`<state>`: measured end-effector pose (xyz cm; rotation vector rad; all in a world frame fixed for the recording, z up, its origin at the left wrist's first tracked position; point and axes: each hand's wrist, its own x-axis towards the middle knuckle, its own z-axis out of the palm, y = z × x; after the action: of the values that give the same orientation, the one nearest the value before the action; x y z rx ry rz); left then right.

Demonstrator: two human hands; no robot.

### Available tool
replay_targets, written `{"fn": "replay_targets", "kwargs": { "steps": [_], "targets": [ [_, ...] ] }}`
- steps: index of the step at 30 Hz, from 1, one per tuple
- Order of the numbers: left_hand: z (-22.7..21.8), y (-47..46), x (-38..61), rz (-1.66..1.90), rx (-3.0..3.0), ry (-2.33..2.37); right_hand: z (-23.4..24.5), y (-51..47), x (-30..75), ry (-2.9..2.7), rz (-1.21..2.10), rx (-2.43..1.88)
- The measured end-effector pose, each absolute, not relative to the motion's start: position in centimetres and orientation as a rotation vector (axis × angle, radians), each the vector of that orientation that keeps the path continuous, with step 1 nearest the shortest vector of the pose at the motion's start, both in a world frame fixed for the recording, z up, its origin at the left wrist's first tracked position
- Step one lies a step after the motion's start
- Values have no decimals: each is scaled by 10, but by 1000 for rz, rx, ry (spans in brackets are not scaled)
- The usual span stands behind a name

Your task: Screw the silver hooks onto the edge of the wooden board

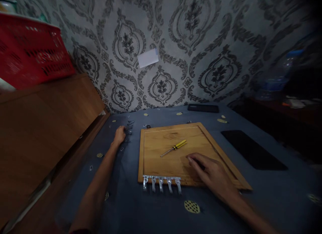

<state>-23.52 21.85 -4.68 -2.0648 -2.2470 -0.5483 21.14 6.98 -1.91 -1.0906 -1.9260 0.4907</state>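
Note:
A framed wooden board (161,140) lies flat in front of me, with a yellow-and-black screwdriver (174,147) resting on it. Along its near edge runs a strip of metal hooks (161,183), several of them jutting past the board. My left hand (120,135), fingers curled, is beside a small group of loose metal pieces (129,127) left of the board; what it grips is hidden. Over the board's right part, my right hand (210,170) has thumb and forefinger pinched together. Anything between those fingertips is too small to make out.
A dark flat panel (253,150) lies right of the board, and a black phone (203,108) sits near the wall. Wooden furniture (55,126) bearing a red basket (35,52) borders the left side. At right stands a plastic bottle (276,79).

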Motion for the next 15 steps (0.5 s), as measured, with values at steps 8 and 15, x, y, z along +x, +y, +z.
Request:
{"fn": "replay_targets", "kwargs": {
  "steps": [8, 15],
  "targets": [
    [-49, 219, -235, -537, -2027, -2255, -19, 70, 212, -1919, 499, -1096],
    [-50, 216, -231, -537, -2073, -2207, -19, 70, 212, -1927, 505, -1103]
  ]
}}
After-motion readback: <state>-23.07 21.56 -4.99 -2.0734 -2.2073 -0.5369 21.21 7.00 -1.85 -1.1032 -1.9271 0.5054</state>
